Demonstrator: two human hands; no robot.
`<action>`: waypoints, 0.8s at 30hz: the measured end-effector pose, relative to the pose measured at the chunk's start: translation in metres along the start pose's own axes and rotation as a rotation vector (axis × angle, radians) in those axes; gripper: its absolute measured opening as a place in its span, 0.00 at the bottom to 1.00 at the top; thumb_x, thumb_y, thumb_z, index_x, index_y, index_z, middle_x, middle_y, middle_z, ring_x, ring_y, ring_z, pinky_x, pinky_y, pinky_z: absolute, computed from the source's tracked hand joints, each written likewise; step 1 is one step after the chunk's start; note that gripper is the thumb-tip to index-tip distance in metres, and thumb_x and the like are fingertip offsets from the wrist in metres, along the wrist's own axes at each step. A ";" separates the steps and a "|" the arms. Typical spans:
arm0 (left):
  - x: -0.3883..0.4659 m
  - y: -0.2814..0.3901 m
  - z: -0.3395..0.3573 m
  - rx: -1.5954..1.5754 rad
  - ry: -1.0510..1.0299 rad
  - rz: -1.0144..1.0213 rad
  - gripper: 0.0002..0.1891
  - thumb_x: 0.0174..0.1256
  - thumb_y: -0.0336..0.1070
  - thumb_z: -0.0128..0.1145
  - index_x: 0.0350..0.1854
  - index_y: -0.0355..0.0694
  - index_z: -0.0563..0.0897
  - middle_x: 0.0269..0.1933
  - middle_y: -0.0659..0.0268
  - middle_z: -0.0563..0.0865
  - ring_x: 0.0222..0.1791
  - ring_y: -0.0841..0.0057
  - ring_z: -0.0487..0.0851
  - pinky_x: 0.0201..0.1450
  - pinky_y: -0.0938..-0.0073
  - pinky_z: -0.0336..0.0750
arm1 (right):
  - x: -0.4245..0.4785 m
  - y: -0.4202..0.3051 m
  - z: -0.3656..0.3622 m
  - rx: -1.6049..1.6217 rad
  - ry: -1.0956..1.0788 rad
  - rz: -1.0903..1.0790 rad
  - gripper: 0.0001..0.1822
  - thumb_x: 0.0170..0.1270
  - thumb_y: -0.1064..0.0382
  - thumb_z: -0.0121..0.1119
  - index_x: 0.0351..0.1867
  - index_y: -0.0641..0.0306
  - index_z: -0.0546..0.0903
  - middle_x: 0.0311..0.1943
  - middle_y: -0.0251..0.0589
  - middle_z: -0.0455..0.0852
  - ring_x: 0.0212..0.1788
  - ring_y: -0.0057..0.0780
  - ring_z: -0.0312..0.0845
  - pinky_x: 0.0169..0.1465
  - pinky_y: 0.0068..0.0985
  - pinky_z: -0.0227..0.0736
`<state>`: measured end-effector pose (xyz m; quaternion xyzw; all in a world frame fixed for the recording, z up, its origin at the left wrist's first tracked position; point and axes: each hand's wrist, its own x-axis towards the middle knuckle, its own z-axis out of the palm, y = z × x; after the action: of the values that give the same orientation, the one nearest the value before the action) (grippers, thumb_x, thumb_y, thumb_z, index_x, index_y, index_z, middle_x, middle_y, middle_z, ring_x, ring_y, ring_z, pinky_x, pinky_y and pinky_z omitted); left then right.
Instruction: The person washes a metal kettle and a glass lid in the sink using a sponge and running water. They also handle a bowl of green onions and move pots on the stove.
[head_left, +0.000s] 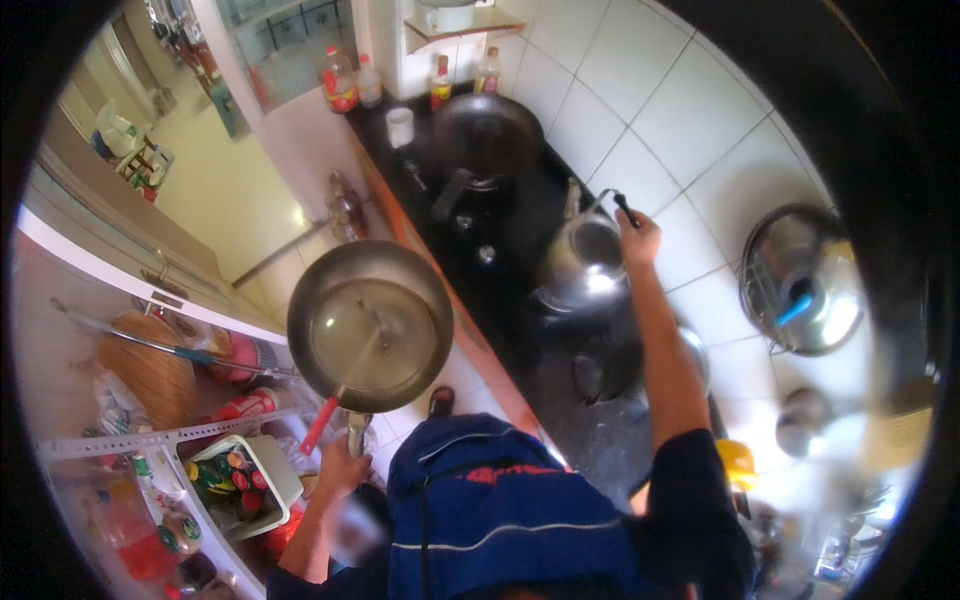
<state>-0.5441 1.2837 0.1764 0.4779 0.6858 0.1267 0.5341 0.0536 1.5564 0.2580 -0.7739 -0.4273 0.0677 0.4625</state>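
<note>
My left hand (343, 466) grips the handle of a deep frying pan (309, 307), which is held in the air in front of the counter. Cloudy liquid (405, 315) covers the pan's bottom. A utensil with a red handle (319, 426) leans over the near rim, its far end in the liquid. Over at the counter, my right hand (642, 238) is closed on the black-gripped handle of a shiny metal kettle (574, 274). Whether the kettle rests on the surface or is raised, I cannot tell.
A dark wok (491, 139) sits on the black countertop (442, 247) at the far end, near bottles (441, 82) and a white cup (400, 127). A large lid (802, 277) hangs by the tiled wall. Shelves at left hold a plastic bin (289, 480) of jars.
</note>
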 end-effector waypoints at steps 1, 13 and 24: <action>-0.005 0.015 -0.005 0.032 -0.001 -0.016 0.15 0.54 0.31 0.62 0.43 0.30 0.79 0.26 0.55 0.85 0.24 0.70 0.86 0.29 0.67 0.79 | -0.003 -0.004 0.003 0.027 0.008 -0.010 0.21 0.56 0.49 0.69 0.40 0.67 0.88 0.23 0.42 0.86 0.25 0.29 0.81 0.33 0.29 0.74; -0.006 0.047 -0.035 0.074 0.029 0.181 0.10 0.56 0.28 0.61 0.39 0.32 0.79 0.23 0.66 0.80 0.19 0.78 0.79 0.21 0.75 0.72 | -0.002 -0.011 0.005 -0.211 -0.059 -0.005 0.28 0.61 0.41 0.63 0.44 0.68 0.85 0.34 0.53 0.88 0.38 0.47 0.86 0.43 0.39 0.77; -0.003 0.060 -0.044 0.450 -0.194 0.340 0.16 0.50 0.33 0.64 0.41 0.32 0.80 0.22 0.59 0.83 0.18 0.73 0.81 0.28 0.68 0.78 | -0.143 0.004 -0.114 0.091 0.444 0.013 0.16 0.74 0.56 0.52 0.45 0.67 0.82 0.28 0.42 0.84 0.31 0.28 0.80 0.39 0.28 0.74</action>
<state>-0.5506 1.3266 0.2367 0.7021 0.5524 0.0127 0.4491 0.0238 1.3770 0.2774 -0.7510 -0.3064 -0.0820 0.5791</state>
